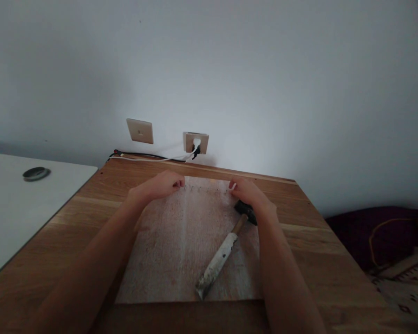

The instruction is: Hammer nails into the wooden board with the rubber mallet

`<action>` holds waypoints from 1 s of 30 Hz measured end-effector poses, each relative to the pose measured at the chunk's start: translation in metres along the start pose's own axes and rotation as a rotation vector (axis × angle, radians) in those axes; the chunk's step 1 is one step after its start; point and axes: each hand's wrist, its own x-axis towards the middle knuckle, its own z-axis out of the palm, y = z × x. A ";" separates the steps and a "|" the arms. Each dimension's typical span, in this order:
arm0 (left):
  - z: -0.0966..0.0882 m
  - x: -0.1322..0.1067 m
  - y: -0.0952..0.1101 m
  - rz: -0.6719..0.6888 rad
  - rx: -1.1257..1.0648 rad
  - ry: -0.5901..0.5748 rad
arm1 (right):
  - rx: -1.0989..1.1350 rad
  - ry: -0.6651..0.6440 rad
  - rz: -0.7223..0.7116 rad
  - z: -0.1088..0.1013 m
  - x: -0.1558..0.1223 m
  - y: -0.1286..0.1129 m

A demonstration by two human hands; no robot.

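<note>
A pale, worn board (167, 241) lies on the wooden table, with a row of small dark points like nails (205, 189) near its far edge. My left hand (167, 183) is at the far left corner of the board, its fingers curled together by the left end of the row. At the far right corner, my right hand (245, 190) has thumb and fingertips bent close together by the other end. What either hand pinches is too small to make out. A hammer (218, 262) rests on the board, its dark head partly behind my right wrist and its white-wrapped handle pointing toward me.
The wooden table (320, 250) stands against a pale wall with a plugged socket (197, 143) and a wall plate (140, 131). Cables (149, 159) run along the table's back edge. A white desk (17, 208) with a round grommet adjoins at left. Dark purple fabric (386, 236) lies at right.
</note>
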 end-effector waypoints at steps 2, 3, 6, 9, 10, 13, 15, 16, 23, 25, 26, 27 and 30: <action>-0.003 0.000 0.003 -0.005 -0.014 0.044 | -0.007 0.003 0.007 -0.002 0.001 -0.001; -0.004 0.000 0.004 -0.008 -0.027 0.075 | -0.007 0.009 0.007 -0.004 0.001 -0.002; -0.005 0.001 0.010 -0.011 -0.042 0.159 | -0.002 0.016 -0.011 -0.009 0.001 -0.006; 0.001 0.005 0.014 -0.013 0.026 0.117 | -0.005 -0.013 -0.023 -0.005 0.002 -0.014; 0.004 0.007 0.014 -0.017 0.058 0.086 | -0.009 -0.027 -0.018 -0.003 0.003 -0.016; 0.012 0.011 0.017 -0.023 0.122 0.033 | -0.023 -0.048 0.001 0.003 0.005 -0.021; 0.015 0.012 0.019 -0.028 0.137 0.039 | -0.026 -0.040 0.002 0.000 0.007 -0.023; 0.015 0.012 0.020 -0.037 0.135 0.052 | -0.025 -0.032 -0.003 -0.002 0.007 -0.023; 0.010 0.017 0.023 -0.165 -0.302 0.377 | 0.009 -0.044 -0.072 -0.003 0.005 -0.043; 0.012 0.021 0.023 -0.233 -0.660 0.468 | 0.007 -0.051 -0.086 0.000 0.004 -0.049; 0.013 0.023 0.022 -0.267 -0.868 0.491 | 0.007 -0.047 -0.091 -0.001 0.004 -0.052; 0.015 0.024 0.021 -0.299 -1.070 0.498 | 0.008 -0.037 -0.097 -0.002 0.003 -0.053; 0.021 0.028 0.019 -0.393 -1.508 0.483 | 0.026 0.003 -0.125 -0.010 0.003 -0.056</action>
